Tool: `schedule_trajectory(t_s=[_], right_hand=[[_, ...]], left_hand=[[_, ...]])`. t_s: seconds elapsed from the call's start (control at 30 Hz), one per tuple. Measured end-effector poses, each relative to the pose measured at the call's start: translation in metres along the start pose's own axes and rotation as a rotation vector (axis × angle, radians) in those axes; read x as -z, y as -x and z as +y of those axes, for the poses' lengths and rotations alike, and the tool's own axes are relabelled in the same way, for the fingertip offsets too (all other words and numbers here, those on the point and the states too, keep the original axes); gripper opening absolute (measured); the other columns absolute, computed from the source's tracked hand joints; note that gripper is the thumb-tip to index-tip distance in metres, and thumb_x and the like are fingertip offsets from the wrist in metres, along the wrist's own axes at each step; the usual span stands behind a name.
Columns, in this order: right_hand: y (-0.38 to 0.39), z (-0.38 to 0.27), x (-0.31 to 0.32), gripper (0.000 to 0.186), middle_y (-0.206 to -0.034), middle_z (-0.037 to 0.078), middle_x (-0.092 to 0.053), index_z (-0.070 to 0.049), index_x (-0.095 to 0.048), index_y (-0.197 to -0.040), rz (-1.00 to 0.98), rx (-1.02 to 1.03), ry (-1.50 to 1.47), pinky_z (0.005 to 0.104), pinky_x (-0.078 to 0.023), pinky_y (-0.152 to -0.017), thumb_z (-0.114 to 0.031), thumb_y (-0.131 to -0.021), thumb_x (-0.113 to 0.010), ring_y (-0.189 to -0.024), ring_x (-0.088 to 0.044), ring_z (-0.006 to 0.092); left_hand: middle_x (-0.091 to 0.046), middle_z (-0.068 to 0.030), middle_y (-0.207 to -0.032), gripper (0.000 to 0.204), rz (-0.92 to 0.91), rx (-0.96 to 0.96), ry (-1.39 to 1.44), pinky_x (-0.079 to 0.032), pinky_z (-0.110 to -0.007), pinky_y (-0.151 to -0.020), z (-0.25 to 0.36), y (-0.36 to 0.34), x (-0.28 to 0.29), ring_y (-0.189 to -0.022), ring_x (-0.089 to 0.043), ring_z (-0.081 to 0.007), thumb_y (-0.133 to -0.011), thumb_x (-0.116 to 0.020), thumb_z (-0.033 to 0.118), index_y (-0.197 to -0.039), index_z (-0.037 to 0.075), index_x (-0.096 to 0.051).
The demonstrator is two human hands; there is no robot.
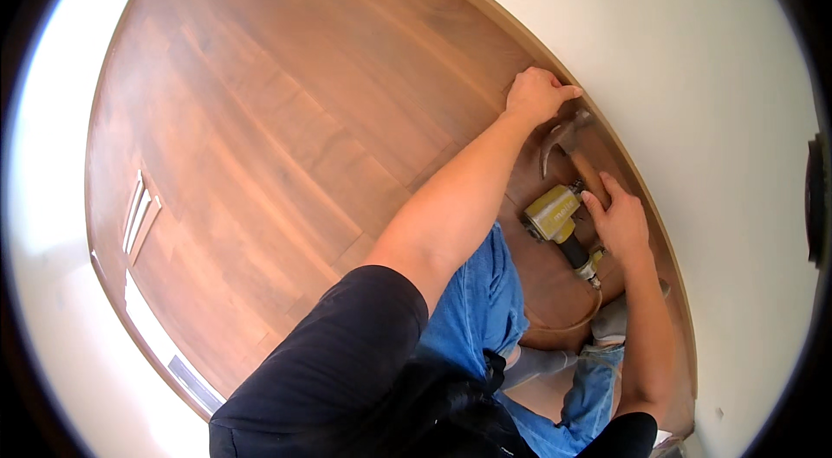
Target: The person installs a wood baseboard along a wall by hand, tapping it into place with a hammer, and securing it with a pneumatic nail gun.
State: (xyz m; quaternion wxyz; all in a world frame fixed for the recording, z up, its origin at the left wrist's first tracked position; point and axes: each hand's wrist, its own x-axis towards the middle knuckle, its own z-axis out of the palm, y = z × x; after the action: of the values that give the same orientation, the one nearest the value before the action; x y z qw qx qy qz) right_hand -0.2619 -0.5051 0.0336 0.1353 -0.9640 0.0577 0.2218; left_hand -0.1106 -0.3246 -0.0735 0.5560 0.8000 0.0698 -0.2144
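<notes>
Grip, right: my right hand (622,220) is closed round the wooden handle of a claw hammer (579,156), thumb and fingers wrapped, no gap seen. Grip, left: my left hand (539,96) has its fingers bunched, tips at the brown baseboard (507,19); cannot tell whether they pinch anything small.

Key relation: hammer head lies ahead and slightly left of my right hand, just short of my left. Handle's long axis runs roughly alongside the baseboard; the head sits crosswise, striking face toward the board, claw curving away from it. Left hand is the nearer to the head; whether the face touches the board, cannot tell.

Further out: a yellow-green pneumatic nailer (555,214) rests on the wood-plank floor (286,111), left of my right hand. Pale strips (137,214) lie well apart, far left.
</notes>
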Motion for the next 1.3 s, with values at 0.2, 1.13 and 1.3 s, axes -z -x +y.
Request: schedule_trajectory(t_s=[0.2,1.13,1.3], right_hand=[[0.045,0.012,-0.014,0.053,-0.090,0.022,-0.072,-0.006,-0.062,-0.132,0.031,-0.035,-0.185,0.0470,-0.055,-0.079,-0.041,-0.093,-0.067,-0.087,-0.069,0.0408],[0.015,0.016,0.008,0.052,-0.096,0.024,-0.072,-0.004,-0.064,-0.131,-0.076,-0.134,-0.058,0.0464,-0.054,-0.084,-0.039,-0.093,-0.068,-0.094,-0.070,0.0388],[0.074,0.031,-0.011,0.055,-0.088,0.018,-0.071,-0.003,-0.061,-0.135,0.030,-0.303,-0.423,0.0348,-0.053,-0.073,-0.034,-0.091,-0.074,-0.077,-0.068,0.0249]], left_hand=[[-0.074,-0.0116,-0.076,0.045,-0.093,-0.029,0.015,-0.058,-0.034,-0.067,-0.009,-0.012,-0.007,-0.062,-0.073,-0.0192,-0.087,-0.074,0.045,-0.092,0.000,-0.075],[-0.076,-0.0125,-0.090,0.062,0.045,-0.287,-0.590,-0.059,-0.042,-0.078,-0.007,-0.013,-0.030,-0.088,-0.073,-0.0308,-0.074,-0.075,0.070,-0.091,0.010,-0.079],[-0.076,-0.0099,-0.102,0.066,-0.186,-0.216,-0.866,-0.059,-0.041,-0.081,0.012,0.000,-0.031,-0.099,-0.072,-0.0271,-0.080,-0.069,0.071,-0.101,0.009,-0.077]])
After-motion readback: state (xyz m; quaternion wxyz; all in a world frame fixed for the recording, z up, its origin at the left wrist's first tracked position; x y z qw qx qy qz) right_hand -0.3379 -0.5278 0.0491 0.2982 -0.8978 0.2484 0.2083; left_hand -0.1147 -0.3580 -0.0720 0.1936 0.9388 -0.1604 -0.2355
